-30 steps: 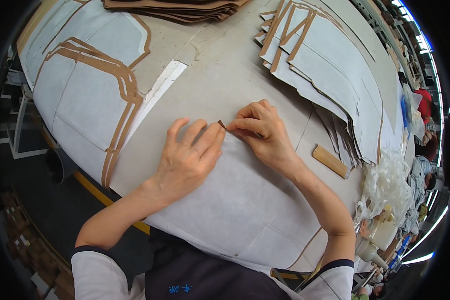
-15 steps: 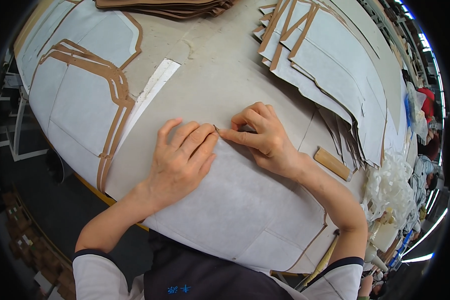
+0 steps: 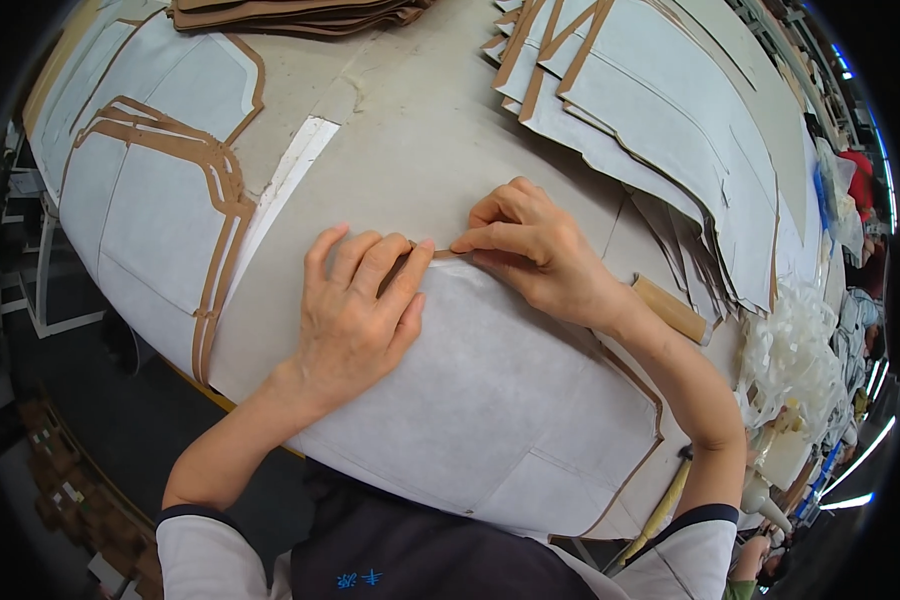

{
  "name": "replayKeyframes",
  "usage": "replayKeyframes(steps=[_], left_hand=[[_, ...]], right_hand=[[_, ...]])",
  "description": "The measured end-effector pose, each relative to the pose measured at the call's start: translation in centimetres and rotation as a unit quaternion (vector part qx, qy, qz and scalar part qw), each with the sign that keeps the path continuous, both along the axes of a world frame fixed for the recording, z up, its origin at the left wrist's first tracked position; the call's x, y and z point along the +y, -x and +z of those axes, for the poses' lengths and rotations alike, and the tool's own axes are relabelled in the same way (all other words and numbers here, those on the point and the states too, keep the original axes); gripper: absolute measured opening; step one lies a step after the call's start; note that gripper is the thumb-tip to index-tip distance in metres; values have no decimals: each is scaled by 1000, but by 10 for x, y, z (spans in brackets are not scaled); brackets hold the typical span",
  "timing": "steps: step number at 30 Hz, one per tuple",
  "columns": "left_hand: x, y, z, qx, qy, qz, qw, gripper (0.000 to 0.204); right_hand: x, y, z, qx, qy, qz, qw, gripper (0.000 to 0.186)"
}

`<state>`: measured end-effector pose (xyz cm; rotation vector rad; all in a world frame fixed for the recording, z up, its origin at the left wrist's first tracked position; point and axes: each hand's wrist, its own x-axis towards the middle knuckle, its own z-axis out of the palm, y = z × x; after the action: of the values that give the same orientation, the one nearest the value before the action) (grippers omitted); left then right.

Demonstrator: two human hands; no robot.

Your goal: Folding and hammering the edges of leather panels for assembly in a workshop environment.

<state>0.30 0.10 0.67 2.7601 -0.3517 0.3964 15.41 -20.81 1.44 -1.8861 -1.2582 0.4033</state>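
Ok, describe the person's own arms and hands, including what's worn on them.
The left hand and right hand are bare, with no gloves in sight. The forearms are uncovered too. Above them come short white sleeves, each edged with a narrow dark band.

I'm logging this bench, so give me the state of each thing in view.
White panel: laid out, brown edge showing.
Left hand: open, fingers spread over the panel.
Right hand: fingers curled, fingertips at the brown edge.
Panels at right: stacked, edges staggered.
Panels at left: overlapping, brown borders showing.
Brown pieces: stacked.
Plastic strips: tangled in a heap.
Tan piece: lying on the table.
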Motion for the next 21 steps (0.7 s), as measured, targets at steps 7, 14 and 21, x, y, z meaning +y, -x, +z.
replayKeyframes(steps=[7, 14, 21], left_hand=[[-1, 1, -1, -13, -10, 0, 1000, 48], [-4, -1, 1, -37, -4, -6, 999, 43], [-4, 6, 6, -44, -20, 12, 999, 43]], right_hand=[[-4, 2, -7, -178, -27, 44, 983, 31], [3, 27, -9, -283, -30, 18, 958, 32], [-129, 27, 30, -155, 50, -268, 950, 37]])
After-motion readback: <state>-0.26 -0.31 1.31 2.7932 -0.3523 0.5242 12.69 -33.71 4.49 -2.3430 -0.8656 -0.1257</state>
